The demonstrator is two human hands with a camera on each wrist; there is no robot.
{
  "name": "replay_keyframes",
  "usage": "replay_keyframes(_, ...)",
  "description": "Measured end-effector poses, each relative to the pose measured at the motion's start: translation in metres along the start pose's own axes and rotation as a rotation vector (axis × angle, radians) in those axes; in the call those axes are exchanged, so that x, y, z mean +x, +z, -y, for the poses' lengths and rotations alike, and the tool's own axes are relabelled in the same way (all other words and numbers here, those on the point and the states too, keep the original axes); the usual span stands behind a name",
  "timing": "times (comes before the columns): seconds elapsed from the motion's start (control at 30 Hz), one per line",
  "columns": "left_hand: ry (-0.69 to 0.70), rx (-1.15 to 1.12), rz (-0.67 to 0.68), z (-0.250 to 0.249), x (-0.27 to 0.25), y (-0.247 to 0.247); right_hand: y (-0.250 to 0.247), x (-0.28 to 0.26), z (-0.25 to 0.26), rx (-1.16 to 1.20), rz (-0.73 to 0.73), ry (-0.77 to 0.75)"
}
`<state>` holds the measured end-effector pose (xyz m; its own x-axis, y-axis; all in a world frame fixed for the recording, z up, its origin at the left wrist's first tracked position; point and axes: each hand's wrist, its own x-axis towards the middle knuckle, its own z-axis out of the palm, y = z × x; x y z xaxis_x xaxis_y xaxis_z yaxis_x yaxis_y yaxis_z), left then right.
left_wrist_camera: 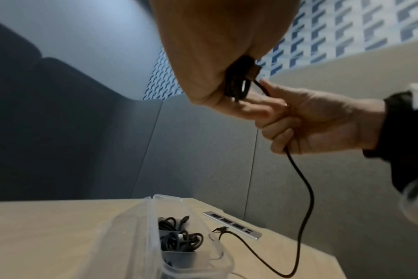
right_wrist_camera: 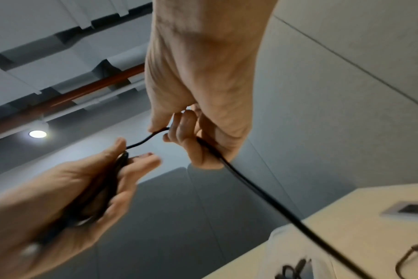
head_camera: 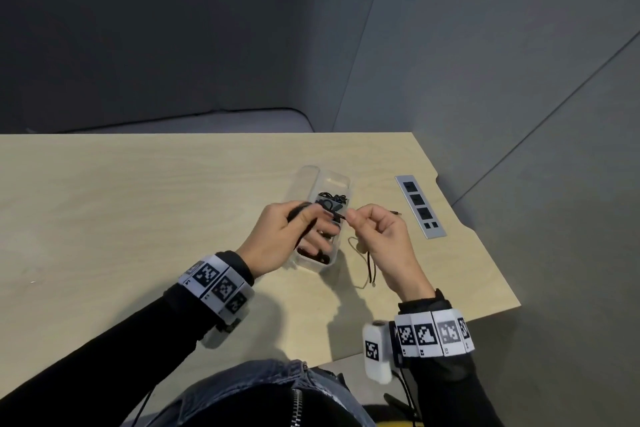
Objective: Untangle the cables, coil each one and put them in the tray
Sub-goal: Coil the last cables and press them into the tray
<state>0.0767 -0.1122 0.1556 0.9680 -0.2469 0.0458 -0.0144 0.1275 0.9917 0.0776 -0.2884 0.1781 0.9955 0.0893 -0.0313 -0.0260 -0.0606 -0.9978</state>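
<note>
While both hands are raised above a pale wooden table (head_camera: 138,204), a thin black cable (left_wrist_camera: 306,188) runs between them. Its short taut stretch lies roughly left to right from one hand to the other; the rest drops from the right hand down to the tabletop, curves there, and ends in a small plug lying near the tray and a power strip.

The left hand (head_camera: 280,239) has its fingers and thumb curled round a small bundle of already wound black loops of this cable, held against the palm. The right hand (head_camera: 381,239) pinches the cable between thumb and fingertips, and the loose length passes down through its curled fingers.

The cable is slim, round and matte black, with no visible markings.

Beneath and just beyond the hands stands a clear plastic tray (head_camera: 332,177), long and narrow, its long axis running away from the person. It is divided into compartments, and dark coiled cables (left_wrist_camera: 179,239) sit in at least two of them. The left hand partly hides the tray's near end from the head view.

To the right of the tray, a silver power strip (head_camera: 420,206) with dark sockets is set flush into the table. Grey padded walls stand behind. Both wrists wear bands printed with black-and-white square codes over black sleeves.
</note>
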Motion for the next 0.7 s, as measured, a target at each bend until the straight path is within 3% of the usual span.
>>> replay_keyframes(0.1, -0.016, -0.204, -0.188, -0.003, 0.005, 0.004, 0.008, -0.007, -0.012, 0.029, 0.038, -0.017)
replay_keyframes(0.23, 0.068, -0.278, -0.250, -0.013, 0.008, 0.001, 0.022, -0.016, -0.030, -0.098, 0.130, 0.009)
replay_keyframes(0.3, 0.040, -0.304, -0.290, -0.014, 0.010, 0.003, 0.027, -0.018, -0.035, -0.162, 0.189, 0.042)
replay_keyframes(0.37, 0.026, -0.196, -0.342, -0.007, 0.012, 0.002, 0.031, -0.020, -0.033, -0.279, 0.284, 0.045)
replay_keyframes(0.4, 0.049, -0.035, -0.358, -0.002, 0.013, 0.000, 0.033, -0.021, -0.029, -0.368, 0.347, 0.038)
replay_keyframes(0.53, 0.142, 0.815, -0.171, 0.020, 0.012, -0.011, 0.029, -0.021, -0.005, -0.742, 0.489, -0.086)
replay_keyframes(0.57, 0.152, 0.880, -0.118, 0.022, 0.011, -0.014, 0.025, -0.018, 0.001, -0.775, 0.475, -0.112)
replay_keyframes(0.7, 0.138, 0.734, 0.143, 0.020, 0.004, -0.021, 0.003, -0.003, 0.010, -0.733, 0.271, -0.215)
